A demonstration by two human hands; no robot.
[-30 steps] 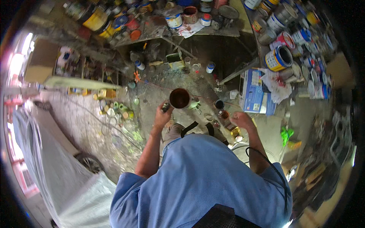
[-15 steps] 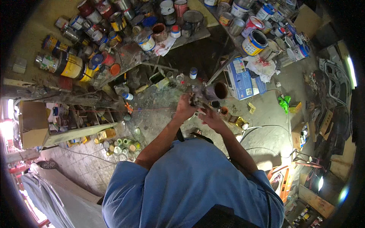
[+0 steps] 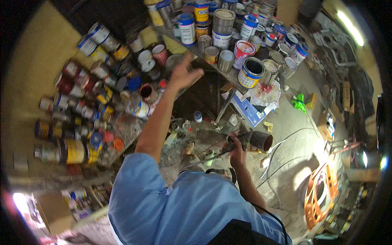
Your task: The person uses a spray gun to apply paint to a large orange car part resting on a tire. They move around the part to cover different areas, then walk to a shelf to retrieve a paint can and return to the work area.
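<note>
Left hand: the left hand (image 3: pixel 184 74) is seen in the upper middle of the frame, raised on an outstretched bare arm, its fingers spread wide and nothing held in it. It is stretched towards the cluttered paint-stained workbench (image 3: pixel 179 61); whether the bench edge is touched cannot be told.

Right hand: the right hand (image 3: pixel 237 148) is found just right of the frame's centre, wrapped around the grip of a spray gun.

Held thing: a dark metal spray gun with a round open cup (image 3: pixel 255 140) is gripped right of centre, above the floor. The cup is tilted on its side, its dark mouth turned towards the right of the frame.

Nearest to the left hand: a small open tin with a pale inside (image 3: pixel 211 54) and a silver cylindrical tin (image 3: pixel 225 60) are stood just to the right of the spread fingers.

Bench, upper right: a large open can with blue and yellow bands (image 3: pixel 250 72) is set near the bench corner, with a white rag spotted red (image 3: pixel 264 92) beside it.

Left of frame: rows of many-coloured paint tins (image 3: pixel 87 110) are seen along the yellow wall.

Floor: a blue and white cardboard box (image 3: pixel 249 109) is laid below the bench, and a bright green scrap (image 3: pixel 299 102) lies farther right on the grey concrete floor (image 3: pixel 294 139).

Clothing: a light blue shirt (image 3: pixel 183 204) fills the lower middle.
</note>
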